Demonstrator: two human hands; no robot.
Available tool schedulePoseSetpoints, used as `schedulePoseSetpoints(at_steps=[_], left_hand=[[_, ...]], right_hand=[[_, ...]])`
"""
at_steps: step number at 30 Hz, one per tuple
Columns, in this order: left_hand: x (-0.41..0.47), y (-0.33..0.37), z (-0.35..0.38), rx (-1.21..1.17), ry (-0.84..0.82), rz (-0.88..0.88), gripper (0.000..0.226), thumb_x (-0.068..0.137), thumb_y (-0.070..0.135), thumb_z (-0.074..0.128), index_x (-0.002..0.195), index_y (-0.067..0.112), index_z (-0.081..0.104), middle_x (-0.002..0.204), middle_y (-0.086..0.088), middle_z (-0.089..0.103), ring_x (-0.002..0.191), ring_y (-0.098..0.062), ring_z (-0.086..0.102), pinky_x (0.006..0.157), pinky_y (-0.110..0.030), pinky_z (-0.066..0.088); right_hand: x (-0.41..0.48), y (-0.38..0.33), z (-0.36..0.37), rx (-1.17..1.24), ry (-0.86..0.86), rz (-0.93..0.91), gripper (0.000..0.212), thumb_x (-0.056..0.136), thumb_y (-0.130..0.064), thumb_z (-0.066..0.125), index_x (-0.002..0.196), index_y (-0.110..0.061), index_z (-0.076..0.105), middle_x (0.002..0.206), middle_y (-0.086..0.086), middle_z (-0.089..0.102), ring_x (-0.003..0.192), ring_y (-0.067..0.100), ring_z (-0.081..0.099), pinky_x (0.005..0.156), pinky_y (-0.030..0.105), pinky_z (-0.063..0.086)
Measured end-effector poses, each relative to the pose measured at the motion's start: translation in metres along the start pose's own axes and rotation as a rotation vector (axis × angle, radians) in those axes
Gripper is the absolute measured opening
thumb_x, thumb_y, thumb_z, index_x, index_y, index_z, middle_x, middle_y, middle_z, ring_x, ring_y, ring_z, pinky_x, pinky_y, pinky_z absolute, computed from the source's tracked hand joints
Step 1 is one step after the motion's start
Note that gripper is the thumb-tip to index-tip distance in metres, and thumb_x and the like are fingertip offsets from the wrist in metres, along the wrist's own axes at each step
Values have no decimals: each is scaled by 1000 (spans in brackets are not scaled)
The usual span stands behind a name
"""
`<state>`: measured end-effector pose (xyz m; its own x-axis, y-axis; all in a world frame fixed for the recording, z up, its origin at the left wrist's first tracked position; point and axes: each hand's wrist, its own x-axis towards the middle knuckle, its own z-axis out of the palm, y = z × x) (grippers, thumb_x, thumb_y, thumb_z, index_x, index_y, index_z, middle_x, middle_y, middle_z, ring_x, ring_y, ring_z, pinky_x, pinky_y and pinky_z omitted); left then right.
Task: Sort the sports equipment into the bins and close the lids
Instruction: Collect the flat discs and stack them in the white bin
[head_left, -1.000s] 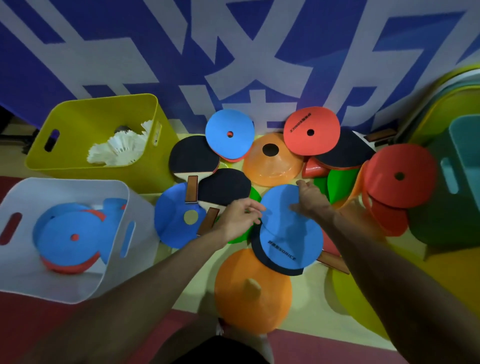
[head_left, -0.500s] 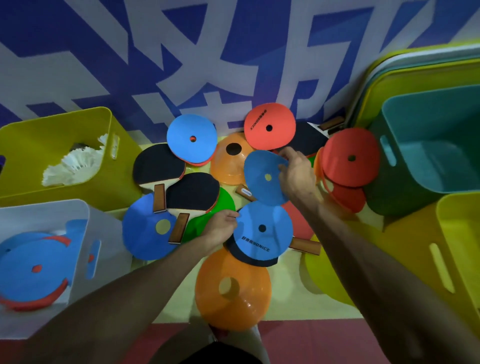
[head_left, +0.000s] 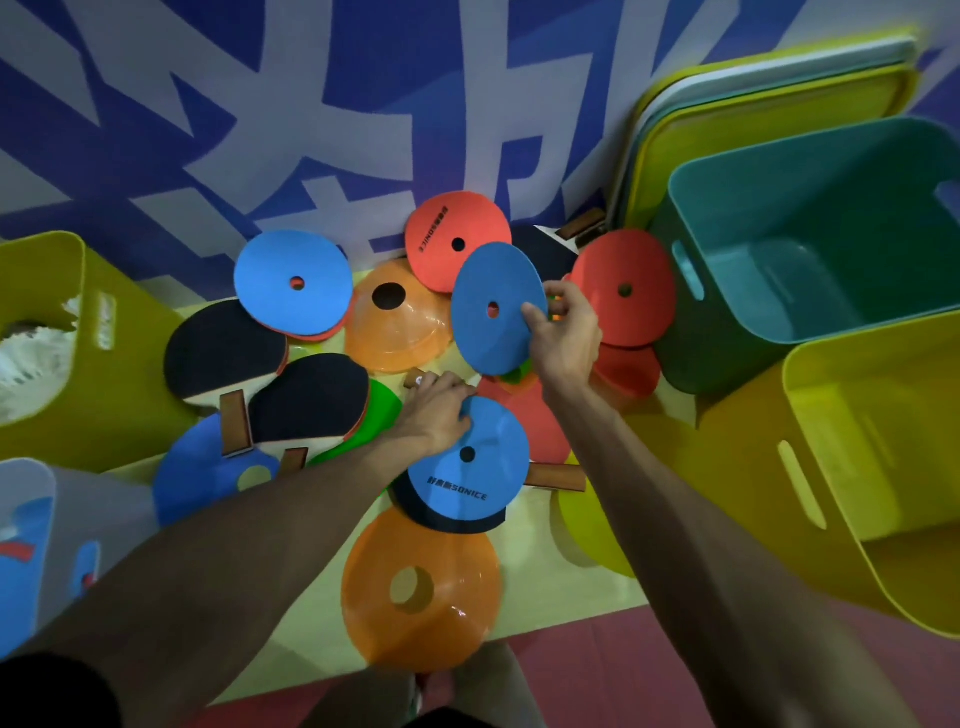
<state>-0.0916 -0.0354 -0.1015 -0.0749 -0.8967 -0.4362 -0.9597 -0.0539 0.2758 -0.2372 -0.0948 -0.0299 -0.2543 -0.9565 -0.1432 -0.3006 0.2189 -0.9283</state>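
My right hand (head_left: 563, 338) pinches the raised disc (head_left: 493, 306) by its rim, left of the teal bin (head_left: 753, 208). It looks light and bendy, I judge. My left hand (head_left: 436, 410) grips the lower disc (head_left: 472, 467) at its edge.

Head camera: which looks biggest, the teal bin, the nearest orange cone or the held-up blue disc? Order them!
1. teal bin
2. nearest orange cone
3. held blue disc
The cone lies closer to the camera, so its real size against the disc is unsure.

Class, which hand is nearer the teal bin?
Right. The right hand, holding a blue disc, is left of the teal bin; the left hand lies farther left.
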Motion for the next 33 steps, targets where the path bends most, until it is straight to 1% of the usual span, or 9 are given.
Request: schedulePoseSetpoints(at_steps=[3,7,10,12,15,18,21,26,33], left_hand=[[5,3,0,18,54,0,43,90,30,57,132,22,49,130,-2,46,124,-25,34,110,-36,23],[1,-4,-5,-110,115,-2,34,85,26,67,118,23,60,115,0,55,115,-23,44,102,-37,37],[-8,-9,-18,-275,85,-47,23,82,21,71,104,21,64,99,5,60,105,-21,55,87,-39,50],[-16,-11,-34,-329,66,-64,17,81,18,73,96,16,65,89,6,58,92,-17,58,78,-33,52],[-32,-23,-64,-378,104,-78,17,78,18,75,89,15,63,85,3,56,84,-16,57,67,-25,45],[-52,-42,-100,-407,173,-142,21,76,20,77,86,17,59,80,2,56,76,-14,54,59,-21,39],[-82,-64,-142,-323,232,-184,20,76,23,76,85,17,59,77,2,59,78,-17,57,64,-26,42],[-145,-111,-207,-277,349,-275,15,76,20,76,81,16,62,81,-4,68,78,-20,63,67,-31,49],[-260,-193,-244,-670,604,-404,9,82,10,71,85,10,62,68,-4,66,63,-15,59,56,-27,44]], right_hand=[[3,4,1,12,14,7,21,89,-16,63,109,-15,67,86,-9,59,79,6,54,53,-1,36],[4,2,4,65,35,29,22,92,-17,57,112,-16,67,89,-10,62,84,6,58,59,1,41],[3,-9,13,186,63,69,18,89,-18,58,104,-19,68,90,-4,68,87,14,66,75,34,58],[3,-18,20,260,78,102,15,88,-19,59,99,-22,67,87,-4,69,85,17,67,75,45,57],[0,-36,31,369,31,147,16,91,-17,57,104,-16,66,82,-3,67,77,17,66,64,37,55],[-9,-60,45,398,-4,135,16,90,-18,57,103,-18,66,88,-1,69,82,18,67,72,38,57],[-22,-92,63,458,-41,121,14,89,-15,59,97,-25,65,86,-2,67,82,16,66,78,41,58],[-59,-146,99,570,-204,112,11,91,-13,57,101,-15,61,92,9,66,84,24,65,73,43,59],[-132,-196,156,516,-428,28,10,91,-17,55,93,-16,65,93,3,67,84,17,64,63,31,56]])
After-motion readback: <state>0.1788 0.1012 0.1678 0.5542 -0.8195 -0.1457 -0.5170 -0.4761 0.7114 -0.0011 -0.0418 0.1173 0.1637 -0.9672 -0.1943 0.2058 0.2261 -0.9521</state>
